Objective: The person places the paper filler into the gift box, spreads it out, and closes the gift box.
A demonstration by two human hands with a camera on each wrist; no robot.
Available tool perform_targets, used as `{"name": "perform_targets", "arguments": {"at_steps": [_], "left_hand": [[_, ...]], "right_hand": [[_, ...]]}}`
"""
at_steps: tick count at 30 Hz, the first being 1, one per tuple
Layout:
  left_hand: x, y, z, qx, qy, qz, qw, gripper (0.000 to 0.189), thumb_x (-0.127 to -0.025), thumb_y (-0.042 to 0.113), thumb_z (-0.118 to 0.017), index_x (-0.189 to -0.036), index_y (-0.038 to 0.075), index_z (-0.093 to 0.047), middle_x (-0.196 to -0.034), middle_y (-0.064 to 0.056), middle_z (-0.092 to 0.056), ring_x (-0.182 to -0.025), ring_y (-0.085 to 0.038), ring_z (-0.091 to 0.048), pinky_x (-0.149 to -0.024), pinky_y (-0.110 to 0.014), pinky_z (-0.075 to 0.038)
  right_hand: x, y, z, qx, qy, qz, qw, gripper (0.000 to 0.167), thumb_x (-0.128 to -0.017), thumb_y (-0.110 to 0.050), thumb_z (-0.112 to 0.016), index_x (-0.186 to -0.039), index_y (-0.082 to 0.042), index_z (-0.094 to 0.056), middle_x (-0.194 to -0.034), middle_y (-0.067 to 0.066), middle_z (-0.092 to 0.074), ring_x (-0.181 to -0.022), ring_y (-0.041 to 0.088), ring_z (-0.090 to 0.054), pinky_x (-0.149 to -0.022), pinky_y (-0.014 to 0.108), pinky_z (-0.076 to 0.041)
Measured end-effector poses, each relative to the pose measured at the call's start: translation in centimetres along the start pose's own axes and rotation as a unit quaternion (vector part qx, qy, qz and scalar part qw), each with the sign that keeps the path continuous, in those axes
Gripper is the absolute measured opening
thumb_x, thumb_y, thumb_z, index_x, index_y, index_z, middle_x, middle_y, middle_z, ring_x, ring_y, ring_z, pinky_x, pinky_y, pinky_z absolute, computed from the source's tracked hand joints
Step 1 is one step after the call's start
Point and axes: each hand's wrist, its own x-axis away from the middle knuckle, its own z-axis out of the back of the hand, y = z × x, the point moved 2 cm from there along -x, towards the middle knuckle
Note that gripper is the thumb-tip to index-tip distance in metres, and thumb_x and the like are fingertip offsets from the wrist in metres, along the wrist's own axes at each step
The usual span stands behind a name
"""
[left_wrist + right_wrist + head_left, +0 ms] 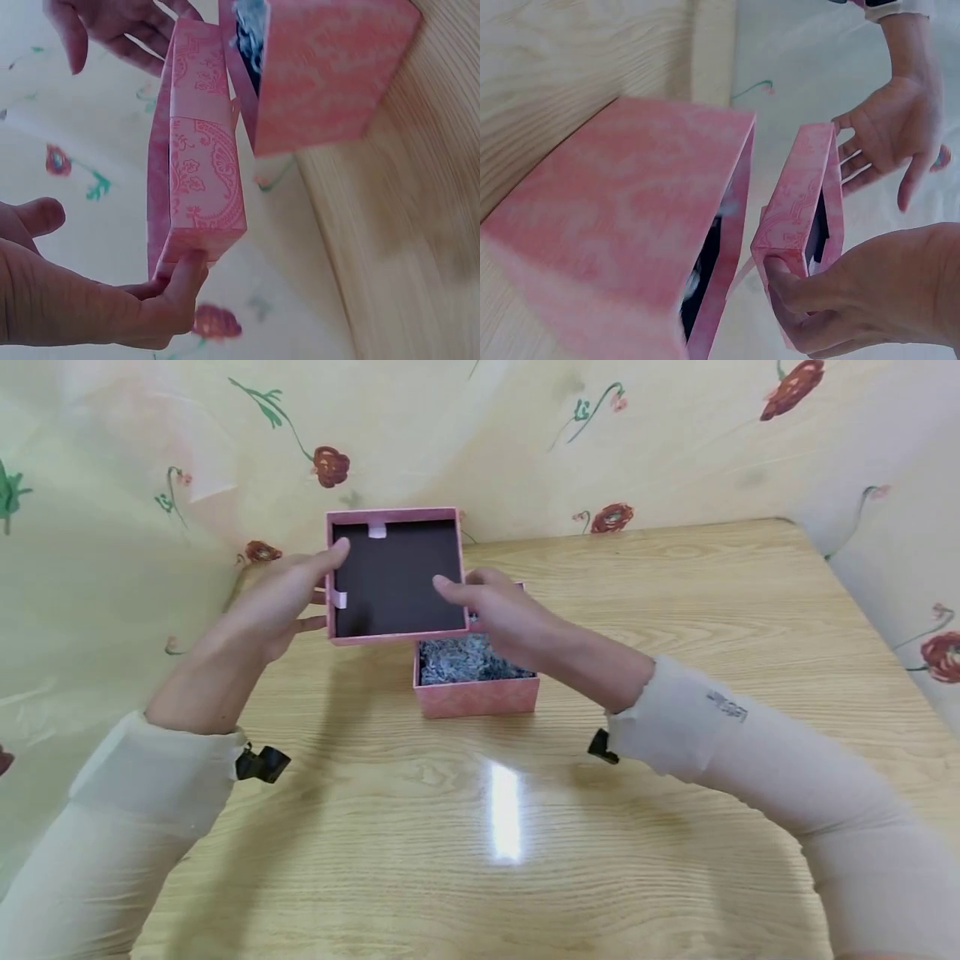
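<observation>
A square pink box lid [397, 581] is held up, its dark inside turned toward the head camera, with small pale tabs at two edges. My left hand [281, 597] holds its left side, fingers against the outer wall and thumb over the rim. At the right side, my right hand [510, 614] holds it with bent fingers on the outside and thumb over the dark inside. Behind and below stands the pink box [476, 697], open at the top and holding blue-grey shredded filler [457, 662]. The right hand hides part of the box.
Both stand over a wood-grain table [420, 843], which reflects a bright light. Flower-printed sheeting [510, 452] rises behind the table and at its sides. Small black devices [262, 764] hang at the wrists of the white sleeves [165, 793].
</observation>
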Motion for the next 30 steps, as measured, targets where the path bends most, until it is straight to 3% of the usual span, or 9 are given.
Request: {"name": "perform_targets", "arguments": {"at_steps": [6, 15, 23, 30], "left_hand": [[-0.2, 1.1, -2.6, 0.005, -0.028, -0.015, 0.9995, 0.082, -0.096, 0.057, -0.044, -0.152, 0.004, -0.017, -0.149, -0.009, -0.025, -0.132, -0.025, -0.026, -0.111, -0.044, -0.029], [-0.6, 1.2, -5.2, 0.043, -0.057, -0.039, 0.9967, 0.077, -0.097, 0.052, -0.045, -0.151, 0.004, -0.019, -0.15, -0.008, -0.025, -0.134, -0.027, -0.028, -0.11, -0.042, -0.032], [-0.4, 0.9, -5.4, 0.078, -0.034, -0.062, 0.9944, 0.076, -0.097, 0.05, -0.047, -0.15, 0.003, -0.019, -0.151, -0.009, -0.025, -0.134, -0.028, -0.027, -0.11, -0.045, -0.03], [-0.5, 1.1, -5.5, 0.124, -0.004, -0.078, 0.9892, 0.066, -0.098, 0.048, -0.046, -0.143, 0.004, -0.024, -0.146, -0.01, -0.027, -0.13, -0.028, -0.031, -0.109, -0.045, -0.033]], "right_hand": [[1.6, 0.0, 3.3, 0.005, 0.01, 0.011, 0.9999, 0.069, -0.1, -0.037, -0.049, -0.148, 0.0, -0.016, -0.154, 0.011, -0.015, -0.144, 0.025, -0.012, -0.117, 0.044, -0.016], [3.0, 0.6, 5.9, -0.011, 0.043, 0.031, 0.9986, 0.053, -0.101, -0.028, -0.048, -0.137, 0.005, -0.029, -0.145, 0.015, -0.027, -0.134, 0.029, -0.026, -0.114, 0.046, -0.02], [2.9, 0.7, 6.3, -0.056, 0.046, 0.065, 0.9952, 0.034, -0.102, -0.027, -0.047, -0.114, 0.004, -0.041, -0.121, 0.015, -0.042, -0.115, 0.032, -0.039, -0.108, 0.051, -0.03], [2.7, 0.7, 7.0, -0.122, 0.045, 0.103, 0.9861, 0.031, -0.103, -0.028, -0.045, -0.1, 0.003, -0.051, -0.096, 0.009, -0.055, -0.098, 0.027, -0.05, -0.105, 0.055, -0.031]]}}
